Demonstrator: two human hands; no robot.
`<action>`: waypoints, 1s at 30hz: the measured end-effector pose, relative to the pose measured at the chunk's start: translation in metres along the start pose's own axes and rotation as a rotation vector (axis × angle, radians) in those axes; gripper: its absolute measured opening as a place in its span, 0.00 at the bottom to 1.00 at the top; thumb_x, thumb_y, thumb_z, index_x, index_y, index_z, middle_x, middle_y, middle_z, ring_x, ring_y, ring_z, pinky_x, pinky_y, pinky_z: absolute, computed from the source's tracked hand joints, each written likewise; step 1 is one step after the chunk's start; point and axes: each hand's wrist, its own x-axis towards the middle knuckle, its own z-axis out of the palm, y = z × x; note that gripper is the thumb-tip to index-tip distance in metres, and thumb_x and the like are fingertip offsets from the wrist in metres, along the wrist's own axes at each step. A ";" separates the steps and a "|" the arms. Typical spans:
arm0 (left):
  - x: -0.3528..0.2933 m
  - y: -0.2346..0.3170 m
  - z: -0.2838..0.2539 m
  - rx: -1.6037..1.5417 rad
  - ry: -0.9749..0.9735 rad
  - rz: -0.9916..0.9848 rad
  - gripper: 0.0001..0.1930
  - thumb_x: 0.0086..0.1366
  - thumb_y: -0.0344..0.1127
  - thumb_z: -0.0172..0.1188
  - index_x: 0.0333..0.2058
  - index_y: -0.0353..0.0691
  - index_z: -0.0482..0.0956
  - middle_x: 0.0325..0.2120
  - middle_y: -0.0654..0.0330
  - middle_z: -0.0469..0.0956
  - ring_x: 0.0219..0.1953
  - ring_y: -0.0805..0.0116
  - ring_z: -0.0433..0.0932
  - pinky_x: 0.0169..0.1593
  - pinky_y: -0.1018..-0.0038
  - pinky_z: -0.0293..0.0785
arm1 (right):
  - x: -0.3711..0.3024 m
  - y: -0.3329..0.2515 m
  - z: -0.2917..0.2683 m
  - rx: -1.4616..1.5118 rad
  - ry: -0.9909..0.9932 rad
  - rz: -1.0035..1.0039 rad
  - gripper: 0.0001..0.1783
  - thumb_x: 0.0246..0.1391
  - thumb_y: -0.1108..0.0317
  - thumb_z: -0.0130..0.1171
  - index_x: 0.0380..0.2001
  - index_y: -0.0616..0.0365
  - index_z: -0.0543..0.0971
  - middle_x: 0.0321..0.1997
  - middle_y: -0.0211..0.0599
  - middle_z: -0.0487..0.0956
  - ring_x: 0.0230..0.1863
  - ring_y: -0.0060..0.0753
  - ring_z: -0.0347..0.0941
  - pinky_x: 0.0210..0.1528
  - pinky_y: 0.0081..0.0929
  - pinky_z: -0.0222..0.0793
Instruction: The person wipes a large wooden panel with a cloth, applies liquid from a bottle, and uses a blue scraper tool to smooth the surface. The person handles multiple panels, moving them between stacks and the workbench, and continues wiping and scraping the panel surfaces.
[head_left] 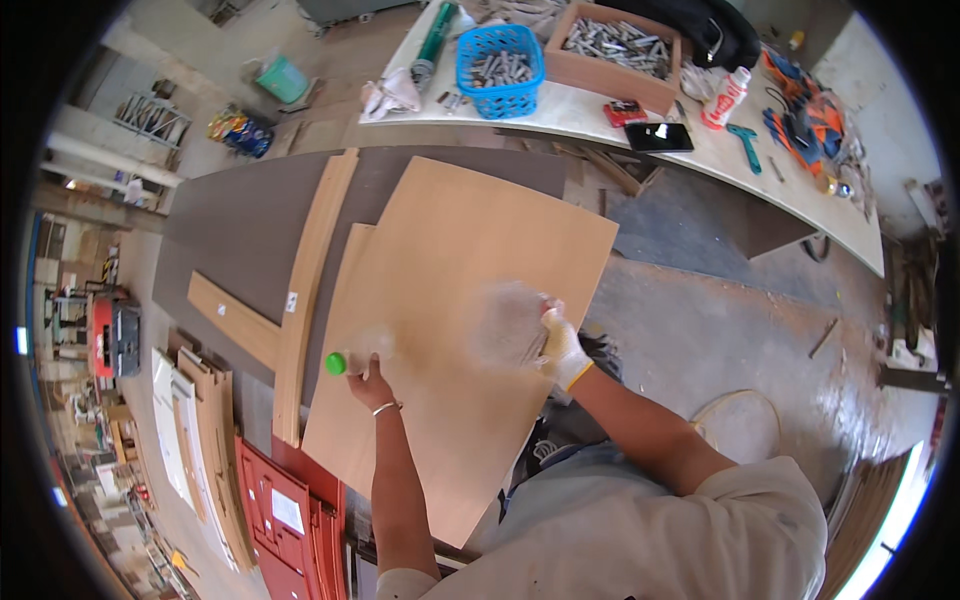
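A tan wood panel [450, 250] lies in front of me. Over its left side, my bare left hand [370, 385] grips a clear bottle [372, 345]; its green cap [336, 363] points left. My right hand [563, 345], in a white glove with a yellow cuff, is closed on a pale, see-through wad [505, 325] at the panel's right side. Motion smears the wad, so I cannot tell if it is cloth or plastic. A bit of red shows by the gloved fingers.
Under the panel is a dark board [230, 230] bearing long wood strips [310, 300]. Beyond stands a white table [560, 125] with a blue basket [500, 70], a wooden box [610, 85] of metal parts, a phone [659, 137] and a white-and-red bottle [727, 98]. Red panels [270, 510] stand lower left.
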 end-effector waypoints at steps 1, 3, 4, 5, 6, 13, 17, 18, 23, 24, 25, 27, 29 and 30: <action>0.010 -0.017 -0.005 -0.012 0.037 0.020 0.21 0.63 0.25 0.69 0.53 0.31 0.76 0.51 0.57 0.79 0.50 0.67 0.78 0.52 0.69 0.76 | 0.001 -0.011 -0.001 -0.043 0.119 -0.098 0.24 0.69 0.53 0.54 0.62 0.53 0.70 0.59 0.30 0.74 0.59 0.30 0.69 0.63 0.35 0.65; 0.013 -0.037 -0.019 0.094 0.020 0.035 0.23 0.62 0.24 0.69 0.55 0.31 0.75 0.50 0.56 0.79 0.51 0.65 0.78 0.55 0.68 0.75 | -0.019 -0.044 0.031 -0.130 0.392 -0.189 0.21 0.67 0.59 0.57 0.60 0.54 0.72 0.58 0.29 0.74 0.58 0.25 0.68 0.63 0.29 0.64; 0.014 -0.042 -0.018 0.138 0.005 0.046 0.24 0.62 0.23 0.68 0.56 0.31 0.74 0.50 0.56 0.79 0.52 0.65 0.78 0.57 0.67 0.75 | -0.030 -0.065 0.054 -0.161 0.529 -0.209 0.21 0.66 0.62 0.58 0.60 0.54 0.73 0.58 0.30 0.74 0.58 0.24 0.68 0.64 0.29 0.63; 0.016 -0.043 -0.007 0.144 -0.039 0.046 0.27 0.62 0.25 0.69 0.59 0.31 0.71 0.54 0.53 0.77 0.55 0.62 0.76 0.60 0.63 0.72 | -0.031 -0.087 0.042 -0.524 0.508 -0.222 0.24 0.63 0.64 0.60 0.61 0.54 0.72 0.59 0.32 0.75 0.59 0.25 0.68 0.65 0.29 0.62; 0.009 -0.042 0.010 0.180 -0.048 -0.015 0.29 0.62 0.26 0.70 0.60 0.31 0.70 0.56 0.52 0.75 0.57 0.61 0.74 0.62 0.62 0.70 | -0.036 -0.110 0.024 -0.889 0.491 -0.221 0.27 0.61 0.66 0.61 0.63 0.54 0.71 0.59 0.34 0.75 0.59 0.26 0.68 0.66 0.30 0.61; -0.085 -0.103 0.038 1.136 0.013 0.023 0.39 0.73 0.53 0.47 0.72 0.31 0.50 0.73 0.41 0.51 0.75 0.43 0.49 0.74 0.46 0.44 | -0.042 -0.019 -0.019 -2.522 0.116 -0.433 0.46 0.47 0.50 0.65 0.69 0.53 0.65 0.76 0.54 0.57 0.78 0.68 0.43 0.76 0.70 0.29; -0.101 -0.077 0.058 1.300 -0.027 -0.031 0.40 0.75 0.58 0.35 0.73 0.32 0.46 0.75 0.42 0.44 0.77 0.43 0.40 0.75 0.46 0.35 | 0.040 -0.084 0.015 -2.629 0.385 -0.480 0.35 0.49 0.57 0.62 0.63 0.49 0.73 0.75 0.44 0.61 0.78 0.61 0.44 0.76 0.69 0.32; -0.100 -0.075 0.056 1.299 -0.044 0.003 0.40 0.75 0.58 0.35 0.73 0.33 0.46 0.75 0.42 0.44 0.77 0.43 0.40 0.75 0.46 0.35 | 0.068 -0.108 0.004 -2.593 0.522 -0.696 0.33 0.50 0.58 0.61 0.62 0.48 0.74 0.75 0.43 0.62 0.79 0.59 0.45 0.77 0.68 0.33; -0.099 -0.061 0.062 1.263 -0.068 -0.043 0.43 0.74 0.61 0.32 0.72 0.26 0.46 0.73 0.33 0.44 0.76 0.35 0.40 0.75 0.44 0.33 | 0.157 -0.156 0.051 -2.724 0.641 -0.279 0.42 0.60 0.52 0.56 0.75 0.38 0.57 0.81 0.40 0.51 0.81 0.47 0.40 0.80 0.53 0.24; -0.100 -0.062 0.061 1.267 -0.072 -0.054 0.42 0.74 0.59 0.33 0.72 0.27 0.45 0.74 0.34 0.43 0.76 0.36 0.39 0.75 0.44 0.32 | 0.176 -0.142 0.068 -2.768 0.618 -0.209 0.43 0.60 0.51 0.55 0.76 0.40 0.54 0.82 0.39 0.49 0.81 0.46 0.39 0.80 0.52 0.23; -0.102 -0.062 0.059 1.272 -0.075 -0.066 0.41 0.74 0.57 0.34 0.73 0.28 0.44 0.74 0.35 0.42 0.76 0.37 0.38 0.75 0.45 0.32 | 0.196 -0.121 0.084 -2.812 0.592 -0.137 0.44 0.61 0.50 0.54 0.77 0.41 0.51 0.82 0.38 0.47 0.82 0.45 0.37 0.80 0.51 0.22; -0.101 -0.060 0.056 1.273 -0.095 -0.097 0.41 0.74 0.57 0.34 0.72 0.27 0.45 0.73 0.33 0.44 0.76 0.36 0.40 0.75 0.44 0.31 | 0.240 -0.076 0.118 -2.868 0.495 -0.082 0.47 0.64 0.45 0.51 0.78 0.48 0.45 0.83 0.35 0.41 0.83 0.43 0.33 0.80 0.48 0.19; -0.102 -0.059 0.057 1.250 -0.098 -0.111 0.42 0.74 0.58 0.34 0.72 0.26 0.46 0.72 0.31 0.46 0.75 0.34 0.42 0.75 0.43 0.32 | 0.305 -0.028 0.158 -2.969 0.224 -0.281 0.43 0.65 0.44 0.48 0.77 0.49 0.51 0.83 0.37 0.45 0.82 0.41 0.36 0.80 0.48 0.22; -0.100 -0.059 0.059 1.235 -0.109 -0.108 0.43 0.73 0.59 0.35 0.71 0.25 0.47 0.71 0.30 0.48 0.75 0.33 0.43 0.75 0.42 0.33 | 0.334 -0.007 0.190 -2.938 0.067 -0.386 0.40 0.65 0.46 0.49 0.75 0.49 0.56 0.81 0.39 0.50 0.81 0.41 0.41 0.80 0.48 0.26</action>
